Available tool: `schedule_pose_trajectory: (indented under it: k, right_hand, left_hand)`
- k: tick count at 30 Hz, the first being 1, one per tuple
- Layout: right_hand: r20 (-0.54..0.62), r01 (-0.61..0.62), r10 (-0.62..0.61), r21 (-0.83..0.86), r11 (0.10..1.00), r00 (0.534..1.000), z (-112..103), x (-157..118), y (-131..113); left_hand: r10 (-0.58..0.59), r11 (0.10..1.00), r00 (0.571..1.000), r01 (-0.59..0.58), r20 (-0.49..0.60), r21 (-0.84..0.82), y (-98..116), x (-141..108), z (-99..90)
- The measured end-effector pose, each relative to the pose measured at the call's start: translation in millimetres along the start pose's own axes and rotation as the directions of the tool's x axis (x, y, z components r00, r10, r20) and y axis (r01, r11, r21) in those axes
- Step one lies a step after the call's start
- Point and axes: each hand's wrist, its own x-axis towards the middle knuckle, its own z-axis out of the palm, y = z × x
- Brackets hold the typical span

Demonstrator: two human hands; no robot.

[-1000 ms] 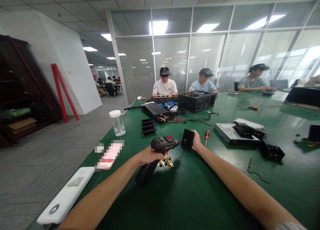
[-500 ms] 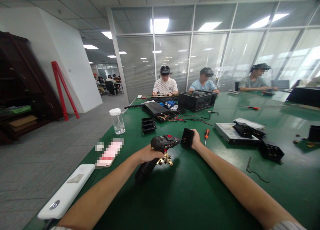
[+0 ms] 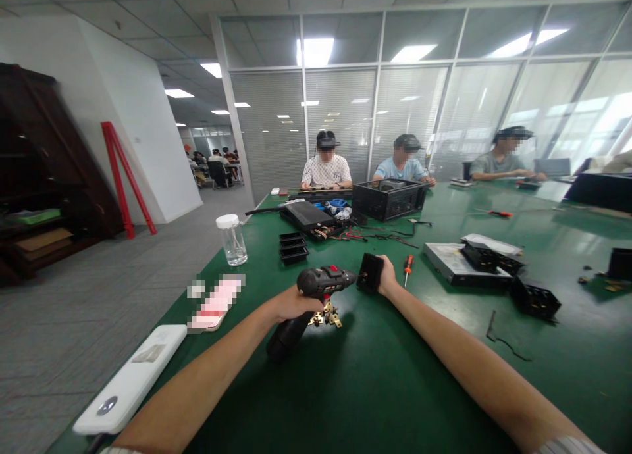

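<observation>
My left hand (image 3: 295, 304) is wrapped round the grip of a black cordless drill (image 3: 323, 280), whose chuck points right. In my right hand (image 3: 388, 276) a small black plastic box (image 3: 370, 272) is held up on its side, its inner face turned to the drill. The drill's nose comes close to the box; whether the bit touches it I cannot tell. Under the drill lies a small heap of brass-coloured metal pieces (image 3: 330, 314) on the green table (image 3: 316, 408). An orange-handled screwdriver (image 3: 408, 267) rests just right of my right hand.
Stacked black trays (image 3: 293, 249) and a lidded clear jar (image 3: 233, 242) stand at left. A phone (image 3: 217, 302) and a white power strip-like device (image 3: 133, 378) line the left edge. Black boxes (image 3: 536, 297) and a metal case (image 3: 444, 263) lie right. Several people sit across, near a black computer case (image 3: 390, 201).
The black box in my right hand has tilted very slightly, showing a bit more brass inside. The drill and my left hand stay in place.
</observation>
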Motion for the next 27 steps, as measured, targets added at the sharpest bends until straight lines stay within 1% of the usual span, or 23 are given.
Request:
schedule_pose_trajectory:
  k: [7,10,13,18,22,27]
  right_hand:
    - [-0.017,0.019,-0.019,0.002,1.0,1.0,2.5,-2.8,-1.5]
    - [0.012,0.017,-0.017,-0.003,1.0,1.0,1.8,-2.9,-1.3]
    - [0.038,0.017,-0.016,-0.008,1.0,0.999,0.4,-2.9,-1.0]
    - [0.017,-0.011,0.011,-0.001,1.0,1.0,1.2,-4.2,-2.0]
    - [-0.004,-0.021,0.021,0.015,1.0,1.0,3.6,-5.7,-3.0]
    - [0.018,-0.026,0.026,0.007,1.0,1.0,3.0,-5.3,-2.5]
  left_hand:
    - [0.014,0.999,1.0,-0.014,-0.001,0.039,-1.0,-0.1,0.4]
    - [0.018,0.999,1.0,-0.018,0.007,0.036,-1.3,0.2,0.0]
    - [0.008,1.0,1.0,-0.008,-0.008,0.031,-1.0,0.4,-1.0]
    - [-0.011,1.0,1.0,0.011,-0.002,0.016,0.4,-0.3,-1.6]
    - [-0.031,0.999,0.999,0.031,-0.023,0.018,1.5,-1.2,-0.1]
    - [-0.02,1.0,0.999,0.02,-0.031,0.002,0.9,-1.1,0.7]
